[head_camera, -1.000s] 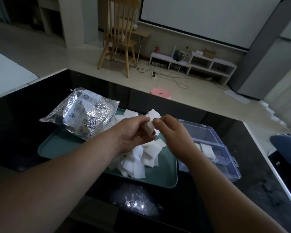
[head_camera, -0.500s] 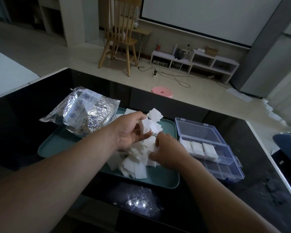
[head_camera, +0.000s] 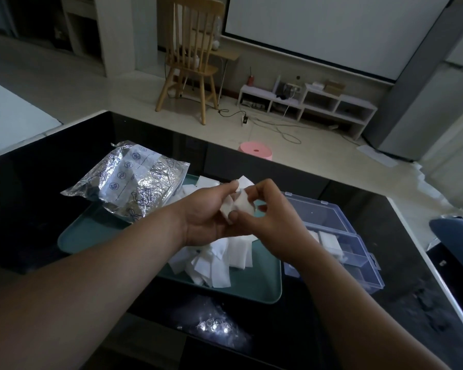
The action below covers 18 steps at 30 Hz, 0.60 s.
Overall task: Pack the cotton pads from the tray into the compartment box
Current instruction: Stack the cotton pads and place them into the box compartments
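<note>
Left hand [head_camera: 206, 212] & right hand [head_camera: 273, 222] both pinch a small stack of white square cotton pads [head_camera: 242, 202], apparently squaring it; loose pad pile [head_camera: 217, 263] on teal plastic tray [head_camera: 265, 287] just below; next, prob. carry stack right into a free slot of clear plastic compartment box [head_camera: 358, 249].

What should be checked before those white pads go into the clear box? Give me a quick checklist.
1. Grip on the cotton pads: left hand and right hand both pinch them above the tray; ok.
2. Pads squared into a neat stack: corners stick out at angles; not ok.
3. Compartment box lid open: ok.
4. Free compartment: the nearest ones look empty; ok.
5. Number of pads held: cannot tell.
</note>
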Available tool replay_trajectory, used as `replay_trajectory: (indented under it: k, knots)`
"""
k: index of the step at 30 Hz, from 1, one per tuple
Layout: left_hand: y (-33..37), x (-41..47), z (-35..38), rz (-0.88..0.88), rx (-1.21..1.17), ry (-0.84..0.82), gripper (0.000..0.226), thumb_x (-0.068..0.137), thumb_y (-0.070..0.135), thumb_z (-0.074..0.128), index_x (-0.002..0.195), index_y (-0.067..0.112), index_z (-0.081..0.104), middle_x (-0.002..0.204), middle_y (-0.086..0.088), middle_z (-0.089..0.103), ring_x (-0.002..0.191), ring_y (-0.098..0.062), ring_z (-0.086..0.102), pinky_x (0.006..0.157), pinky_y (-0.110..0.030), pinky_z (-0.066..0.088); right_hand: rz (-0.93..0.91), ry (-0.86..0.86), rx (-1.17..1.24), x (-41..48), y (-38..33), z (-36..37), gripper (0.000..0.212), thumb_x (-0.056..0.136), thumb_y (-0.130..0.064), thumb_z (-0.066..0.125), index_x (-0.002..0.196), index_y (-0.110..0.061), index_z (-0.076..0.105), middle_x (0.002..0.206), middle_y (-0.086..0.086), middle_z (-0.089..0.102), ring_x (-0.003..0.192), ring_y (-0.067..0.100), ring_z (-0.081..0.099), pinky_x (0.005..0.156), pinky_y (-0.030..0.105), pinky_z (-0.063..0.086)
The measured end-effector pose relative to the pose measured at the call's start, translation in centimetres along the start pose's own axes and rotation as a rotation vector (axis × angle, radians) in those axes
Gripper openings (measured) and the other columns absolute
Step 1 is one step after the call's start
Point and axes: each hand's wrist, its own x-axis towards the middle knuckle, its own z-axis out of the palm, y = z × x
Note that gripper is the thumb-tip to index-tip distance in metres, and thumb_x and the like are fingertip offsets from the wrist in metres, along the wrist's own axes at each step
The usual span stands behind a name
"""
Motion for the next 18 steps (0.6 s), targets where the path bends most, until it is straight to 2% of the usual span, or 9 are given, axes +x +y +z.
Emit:
replay_trajectory:
  k: [4, 7, 10, 12, 14, 16, 18]
  knots:
    - [-0.17, -0.21, 0.09, -0.005, 0.030, -0.072, 0.053, 0.103, 0.057, 0.046, 0.109, 0.010, 0.071, 0.092, -0.010, 0.072, 0.085, -0.021, 0.072, 0.086, -0.042, 0.061, -0.031, -0.011, 0.004, 0.00, 0.08, 0.40, 0.036, 0.085, -0.038, 0.083, 0.100, -0.032, 0.051, 0.113, -0.014, 0.065, 0.104, 0.003, 0.061, 0.088, 0.026, 0.050]
    - [-0.09, -0.16, 0.21, 0.022, -0.001, -0.045, 0.050, 0.103, 0.054, 0.049, 0.117, 0.012, 0.071, 0.093, -0.008, 0.073, 0.081, -0.017, 0.072, 0.080, -0.037, 0.064, -0.046, 0.022, 0.056, 0.03, -0.09, 0.25, 0.036, 0.085, -0.033, 0.084, 0.102, -0.028, 0.053, 0.109, -0.013, 0.066, 0.105, 0.002, 0.060, 0.087, 0.022, 0.047]
    - [0.07, -0.19, 0.15, 0.028, -0.010, -0.036, 0.047, 0.105, 0.051, 0.046, 0.111, 0.012, 0.072, 0.086, -0.007, 0.074, 0.075, -0.016, 0.072, 0.076, -0.035, 0.064, -0.056, 0.022, 0.067, -0.03, -0.31, 0.05, 0.034, 0.086, -0.030, 0.084, 0.102, -0.026, 0.054, 0.110, -0.012, 0.066, 0.104, 0.001, 0.061, 0.085, 0.017, 0.047]
    - [0.05, -0.18, -0.07, 0.020, 0.010, -0.075, 0.052, 0.106, 0.053, 0.043, 0.109, 0.012, 0.076, 0.097, -0.011, 0.075, 0.087, -0.020, 0.073, 0.084, -0.039, 0.063, -0.052, -0.014, 0.102, -0.10, -0.34, 0.17, 0.034, 0.086, -0.025, 0.084, 0.100, -0.027, 0.053, 0.114, -0.009, 0.067, 0.100, 0.001, 0.065, 0.081, 0.014, 0.052]
    - [-0.02, -0.06, -0.32, 0.014, 0.037, -0.100, 0.054, 0.106, 0.054, 0.042, 0.121, 0.012, 0.073, 0.108, -0.012, 0.073, 0.097, -0.023, 0.072, 0.093, -0.044, 0.059, -0.026, -0.063, 0.150, -0.19, -0.40, 0.31, 0.034, 0.086, -0.024, 0.084, 0.102, -0.027, 0.054, 0.116, -0.008, 0.066, 0.097, -0.002, 0.068, 0.078, 0.018, 0.057]
    - [-0.13, 0.15, -0.48, -0.001, 0.054, -0.093, 0.053, 0.106, 0.055, 0.043, 0.129, 0.013, 0.067, 0.101, -0.010, 0.070, 0.088, -0.021, 0.067, 0.083, -0.039, 0.060, -0.017, -0.093, 0.088, -0.26, -0.49, 0.32, 0.037, 0.084, -0.029, 0.086, 0.103, -0.029, 0.055, 0.113, -0.013, 0.064, 0.097, -0.008, 0.064, 0.076, 0.010, 0.051]
    - [-0.23, 0.36, -0.57, -0.015, 0.054, -0.075, 0.049, 0.105, 0.057, 0.043, 0.118, 0.017, 0.069, 0.089, -0.006, 0.059, 0.077, -0.017, 0.056, 0.069, -0.030, 0.057, -0.031, -0.101, -0.007, -0.33, -0.44, 0.43, 0.041, 0.081, -0.033, 0.087, 0.104, -0.033, 0.054, 0.111, -0.016, 0.062, 0.098, -0.007, 0.060, 0.074, 0.004, 0.044]
